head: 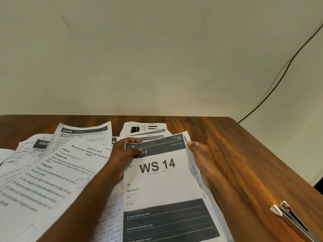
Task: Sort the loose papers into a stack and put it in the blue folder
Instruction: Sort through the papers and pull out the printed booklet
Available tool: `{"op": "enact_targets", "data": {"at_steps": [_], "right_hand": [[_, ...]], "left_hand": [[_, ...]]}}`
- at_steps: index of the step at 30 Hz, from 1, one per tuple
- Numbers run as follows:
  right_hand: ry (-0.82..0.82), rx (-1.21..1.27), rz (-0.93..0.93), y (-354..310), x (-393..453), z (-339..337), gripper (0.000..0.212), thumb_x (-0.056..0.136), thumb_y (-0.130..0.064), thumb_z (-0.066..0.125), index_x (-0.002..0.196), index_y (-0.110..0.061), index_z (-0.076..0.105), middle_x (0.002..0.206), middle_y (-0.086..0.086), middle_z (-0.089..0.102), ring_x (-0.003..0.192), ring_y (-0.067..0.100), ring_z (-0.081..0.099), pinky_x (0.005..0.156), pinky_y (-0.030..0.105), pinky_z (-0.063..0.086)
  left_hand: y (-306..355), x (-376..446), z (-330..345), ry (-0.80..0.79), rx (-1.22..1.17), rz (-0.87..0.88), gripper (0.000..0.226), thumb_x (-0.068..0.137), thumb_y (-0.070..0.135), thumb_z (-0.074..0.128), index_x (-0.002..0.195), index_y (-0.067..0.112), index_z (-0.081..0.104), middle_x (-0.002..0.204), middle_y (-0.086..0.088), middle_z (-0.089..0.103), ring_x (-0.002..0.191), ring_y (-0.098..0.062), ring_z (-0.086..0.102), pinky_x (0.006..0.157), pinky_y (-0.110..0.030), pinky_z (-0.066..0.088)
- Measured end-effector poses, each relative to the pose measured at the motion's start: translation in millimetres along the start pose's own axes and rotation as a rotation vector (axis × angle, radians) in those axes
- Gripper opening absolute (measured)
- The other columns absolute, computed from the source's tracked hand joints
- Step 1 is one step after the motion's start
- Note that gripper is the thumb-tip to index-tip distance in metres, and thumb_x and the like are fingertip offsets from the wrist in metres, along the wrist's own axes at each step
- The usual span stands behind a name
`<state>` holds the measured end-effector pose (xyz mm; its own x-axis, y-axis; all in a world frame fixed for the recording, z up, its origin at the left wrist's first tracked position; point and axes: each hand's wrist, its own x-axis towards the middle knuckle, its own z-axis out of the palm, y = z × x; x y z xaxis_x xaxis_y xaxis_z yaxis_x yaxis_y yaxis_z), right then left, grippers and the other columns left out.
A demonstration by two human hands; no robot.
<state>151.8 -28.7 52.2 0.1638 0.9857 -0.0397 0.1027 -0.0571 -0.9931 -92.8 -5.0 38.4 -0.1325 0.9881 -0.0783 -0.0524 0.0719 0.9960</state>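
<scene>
Papers [57,172] are overlapping so heavily across the table [236,154] that no count is possible; their near and left parts are running out of view. Two hands are showing. The left hand [125,155] is pinching the WS 14 sheet [162,182] at its far left corner, thumb on top. The right hand [203,161] is lying flat along the sheet's right edge, fingers together. Bare wood is lying open to the right, where one metal clip [290,219] is resting near the edge.
</scene>
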Motion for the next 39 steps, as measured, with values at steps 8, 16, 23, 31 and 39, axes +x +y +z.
{"op": "enact_targets", "data": {"at_steps": [8, 16, 23, 31, 39], "right_hand": [[-0.069, -0.078, -0.097, 6.7, -0.3, -0.6, 0.015, 0.098, -0.014, 0.070, 0.113, -0.016, 0.072, 0.111, -0.001, 0.079, 0.095, 0.016, 0.077, 0.075, 0.025, 0.061], [-0.008, 0.104, -0.015, 2.4, 5.9, -18.8, 0.016, 0.100, -0.017, 0.069, 0.115, -0.017, 0.070, 0.110, 0.006, 0.081, 0.100, 0.030, 0.078, 0.093, 0.056, 0.061], [-0.046, 0.234, 0.015, -1.0, 3.9, -11.6, 0.018, 0.102, -0.014, 0.064, 0.119, -0.011, 0.070, 0.112, 0.012, 0.079, 0.103, 0.034, 0.077, 0.094, 0.055, 0.059], [-0.075, 0.165, 0.007, -2.1, 3.0, -12.3, 0.019, 0.099, -0.017, 0.070, 0.118, -0.014, 0.068, 0.107, 0.006, 0.081, 0.094, 0.027, 0.079, 0.081, 0.045, 0.063], [-0.082, 0.041, 0.046, 2.6, 7.5, -15.8, 0.018, 0.096, -0.008, 0.072, 0.114, -0.011, 0.073, 0.117, 0.007, 0.079, 0.107, 0.030, 0.075, 0.100, 0.052, 0.057]], "left_hand": [[-9.2, 2.5, 8.4, 0.059, -0.034, 0.042, 0.028, 0.089, 0.003, 0.080, 0.110, 0.021, 0.072, 0.112, -0.008, 0.077, 0.085, -0.028, 0.080, 0.082, -0.050, 0.066], [-9.7, 0.5, 14.3, 0.107, -0.012, 0.143, 0.067, 0.086, 0.021, 0.085, 0.140, 0.028, 0.046, 0.125, 0.004, 0.064, 0.100, -0.013, 0.070, 0.077, -0.033, 0.062], [-7.9, -1.0, 19.2, -0.087, -0.105, -0.028, 0.041, 0.093, 0.018, 0.078, 0.130, 0.022, 0.059, 0.115, -0.003, 0.079, 0.092, -0.023, 0.080, 0.072, -0.039, 0.065], [-9.3, 1.8, 15.2, -0.044, -0.107, -0.063, 0.034, 0.094, 0.010, 0.076, 0.124, 0.017, 0.063, 0.108, -0.005, 0.080, 0.078, -0.019, 0.080, 0.059, -0.033, 0.063], [-0.8, -9.6, 18.3, -0.125, -0.251, -0.086, 0.040, 0.094, 0.007, 0.075, 0.129, 0.019, 0.061, 0.109, -0.007, 0.081, 0.090, -0.034, 0.080, 0.067, -0.044, 0.065]]}}
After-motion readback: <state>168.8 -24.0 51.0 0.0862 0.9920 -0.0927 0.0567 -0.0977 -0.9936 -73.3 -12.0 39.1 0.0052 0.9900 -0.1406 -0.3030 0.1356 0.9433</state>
